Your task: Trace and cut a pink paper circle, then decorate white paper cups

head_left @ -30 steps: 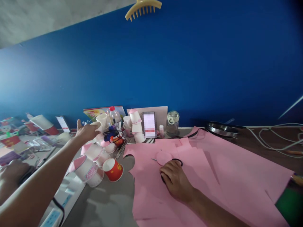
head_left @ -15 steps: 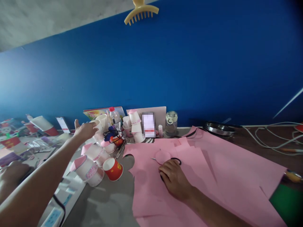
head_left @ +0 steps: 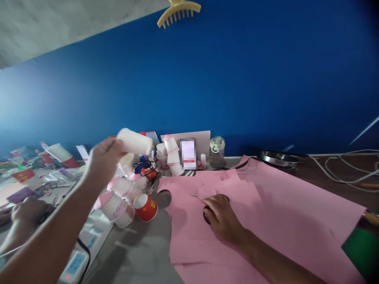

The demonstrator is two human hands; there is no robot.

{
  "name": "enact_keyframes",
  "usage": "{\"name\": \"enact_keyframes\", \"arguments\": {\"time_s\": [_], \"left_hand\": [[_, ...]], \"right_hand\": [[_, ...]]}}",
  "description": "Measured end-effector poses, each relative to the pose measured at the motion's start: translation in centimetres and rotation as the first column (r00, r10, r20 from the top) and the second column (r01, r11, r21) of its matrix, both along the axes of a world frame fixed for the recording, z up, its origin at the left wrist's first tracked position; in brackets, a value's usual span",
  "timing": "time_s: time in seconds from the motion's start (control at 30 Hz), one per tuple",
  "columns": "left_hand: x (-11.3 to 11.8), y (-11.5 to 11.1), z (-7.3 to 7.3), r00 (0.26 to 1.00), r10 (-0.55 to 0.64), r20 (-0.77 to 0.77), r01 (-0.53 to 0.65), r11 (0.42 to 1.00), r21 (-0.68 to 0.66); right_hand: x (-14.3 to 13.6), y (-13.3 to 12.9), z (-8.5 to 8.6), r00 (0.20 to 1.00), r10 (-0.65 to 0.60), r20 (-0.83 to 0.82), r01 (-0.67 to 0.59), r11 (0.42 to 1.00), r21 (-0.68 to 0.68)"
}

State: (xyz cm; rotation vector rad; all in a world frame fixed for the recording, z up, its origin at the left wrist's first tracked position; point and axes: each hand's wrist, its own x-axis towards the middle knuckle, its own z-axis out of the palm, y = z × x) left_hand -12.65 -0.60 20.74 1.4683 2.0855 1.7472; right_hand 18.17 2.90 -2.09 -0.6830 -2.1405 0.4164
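My left hand (head_left: 106, 156) is closed on a plain white paper cup (head_left: 134, 141), tilted on its side in the air above the cluster of cups. Below it stand decorated paper cups with pink cone tops (head_left: 110, 206) and a red paper cup (head_left: 145, 207). On the pink paper (head_left: 186, 240) my right hand (head_left: 220, 215) is curled over the black handles of a pair of scissors (head_left: 206, 216), whose blade tip pokes out ahead of the fingers. A small round pink paper piece (head_left: 206, 192) lies just beyond that hand.
A phone (head_left: 188, 154), a glue stick (head_left: 203, 161) and a glass jar (head_left: 217, 152) stand by the blue wall. A pan (head_left: 278, 158) and white cables (head_left: 334, 169) are at right. Another person's hand (head_left: 29, 211) rests at the far left, near a power strip (head_left: 74, 266).
My left hand has taken a white paper cup from the stack at the back and lifted it up and slightly toward me. My right hand stays over the scissors.
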Motion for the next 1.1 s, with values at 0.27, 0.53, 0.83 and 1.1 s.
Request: {"name": "enact_keyframes", "arguments": {"time_s": [0.27,0.53,0.83,1.1], "left_hand": [[14.6,-2.0,-12.8,0.073,-0.242,0.967,0.460,0.869,0.183],[16.6,-1.8,-16.8,-0.092,-0.120,0.988,0.600,0.786,0.151],[15.9,-2.9,-17.6,0.564,-0.453,0.690,0.606,0.795,0.027],[15.5,-3.0,-17.8,0.547,-0.635,0.546,0.758,0.652,-0.001]], "right_hand": [[0.8,0.4,-0.6,0.992,-0.015,-0.123,0.007,0.998,-0.068],[0.7,-0.1,-0.1,0.971,0.099,-0.215,-0.124,0.987,-0.102],[0.9,-0.3,1.0,0.948,0.047,-0.315,-0.158,0.928,-0.336],[0.8,-0.8,1.9,0.971,0.119,-0.208,-0.173,0.949,-0.263]]}}
